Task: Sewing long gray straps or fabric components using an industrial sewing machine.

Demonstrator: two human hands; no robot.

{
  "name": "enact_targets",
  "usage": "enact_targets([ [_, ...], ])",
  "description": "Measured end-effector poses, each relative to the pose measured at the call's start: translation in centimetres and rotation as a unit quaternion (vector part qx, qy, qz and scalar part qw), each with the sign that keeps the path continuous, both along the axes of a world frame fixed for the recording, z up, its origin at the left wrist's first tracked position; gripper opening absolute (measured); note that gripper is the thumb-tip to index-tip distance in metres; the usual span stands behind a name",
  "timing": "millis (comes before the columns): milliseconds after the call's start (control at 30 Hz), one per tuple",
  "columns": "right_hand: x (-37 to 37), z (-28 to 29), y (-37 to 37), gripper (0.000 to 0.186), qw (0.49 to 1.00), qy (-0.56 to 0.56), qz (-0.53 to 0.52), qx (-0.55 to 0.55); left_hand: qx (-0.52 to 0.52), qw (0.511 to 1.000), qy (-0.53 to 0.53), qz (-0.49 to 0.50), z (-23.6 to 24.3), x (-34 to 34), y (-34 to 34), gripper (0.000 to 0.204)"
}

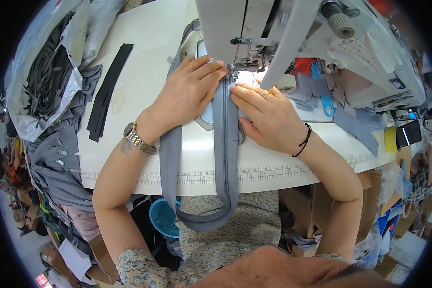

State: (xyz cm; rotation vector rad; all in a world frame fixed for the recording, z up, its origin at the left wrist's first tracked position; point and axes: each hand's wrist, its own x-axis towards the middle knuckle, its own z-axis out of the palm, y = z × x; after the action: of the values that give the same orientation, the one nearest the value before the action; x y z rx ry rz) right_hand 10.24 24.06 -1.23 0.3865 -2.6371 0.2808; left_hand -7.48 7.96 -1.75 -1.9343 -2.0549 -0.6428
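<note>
A long grey zipper [227, 139] runs from under the presser foot [233, 74] of a white sewing machine [225, 29], over the table's front edge. It hangs in a loop above my lap and comes back up along the left. My left hand [189, 89], with a ring and a wristwatch, has its fingers closed together on the zipper's left side, close to the foot. My right hand [269, 113], with a ring and a black cord bracelet, presses bunched fingertips on the zipper's right edge, thumb tucked nearer me. Fingertip undersides are hidden.
Black strips [109, 91] lie on the white table [129, 158] at left, beside a plastic bag [77, 96] of grey strips. Grey zippers [57, 163] pile over the left edge. Blue-handled thread snips [327, 104], grey scraps and yellow tape [391, 139] lie right. A blue basket [164, 218] stands below.
</note>
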Motion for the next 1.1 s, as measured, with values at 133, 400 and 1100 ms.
enact_targets([
  [133, -0.2, 0.2, -0.2, 0.037, 1.000, -0.009, -0.005, -0.005, -0.013, 1.000, 0.019, 0.001, 0.1, -0.2, -0.2, 0.026],
  [400, -0.6, 0.2, -0.5, 0.034, 1.000, 0.013, -0.010, 0.007, -0.085, 0.995, -0.001, 0.052, 2.6, 1.6, -2.8, 0.030],
  [1100, 11.6, -0.5, -7.5, 0.021, 0.989, 0.007, 0.115, 0.092, -0.253, 0.924, 0.285, -0.027, 5.7, 0.7, -5.8, 0.052],
])
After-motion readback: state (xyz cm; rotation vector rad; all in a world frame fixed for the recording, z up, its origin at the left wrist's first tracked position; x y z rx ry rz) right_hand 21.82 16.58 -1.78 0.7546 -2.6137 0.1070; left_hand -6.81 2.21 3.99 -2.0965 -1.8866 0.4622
